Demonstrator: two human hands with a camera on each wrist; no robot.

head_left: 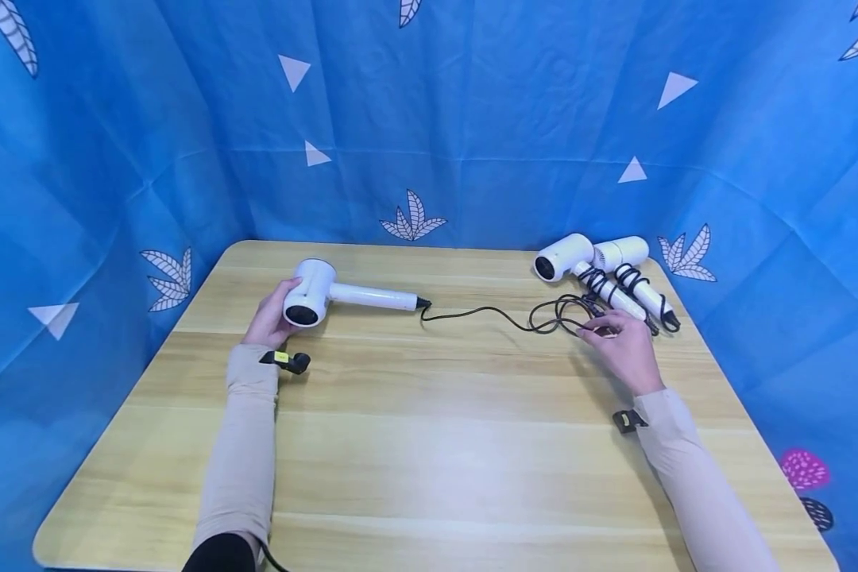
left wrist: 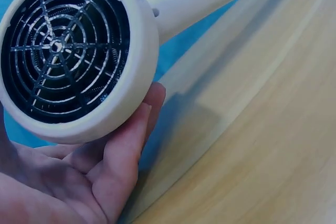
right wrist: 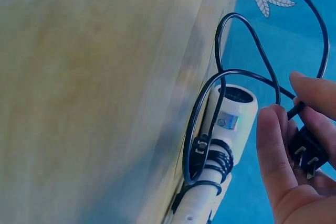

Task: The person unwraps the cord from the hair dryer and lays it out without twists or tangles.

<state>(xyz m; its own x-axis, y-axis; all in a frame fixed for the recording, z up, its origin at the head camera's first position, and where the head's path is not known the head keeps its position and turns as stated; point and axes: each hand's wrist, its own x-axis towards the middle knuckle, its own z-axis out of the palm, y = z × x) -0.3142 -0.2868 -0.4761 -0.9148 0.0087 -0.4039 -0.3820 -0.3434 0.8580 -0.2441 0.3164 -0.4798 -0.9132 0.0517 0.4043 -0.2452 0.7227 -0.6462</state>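
On the left of the head view, my left hand (head_left: 266, 319) grips the barrel of a white hair dryer (head_left: 316, 280). The handle points right. Up close in the left wrist view, fingers curl under the barrel beside its dark round grille (left wrist: 65, 51). From the handle's end a black power cord (head_left: 482, 309) runs right across the table in loose loops to my right hand (head_left: 625, 349). That hand pinches the cord near its two-pin plug (right wrist: 308, 150), which sits against the fingers with its metal prongs showing.
Two more white hair dryers, one in front (head_left: 563, 256) and one behind it (head_left: 624, 251), lie at the table's back right with cords wound round their handles. The wooden table (head_left: 429, 445) is enclosed by blue patterned cloth (head_left: 472, 119) at the back and sides.
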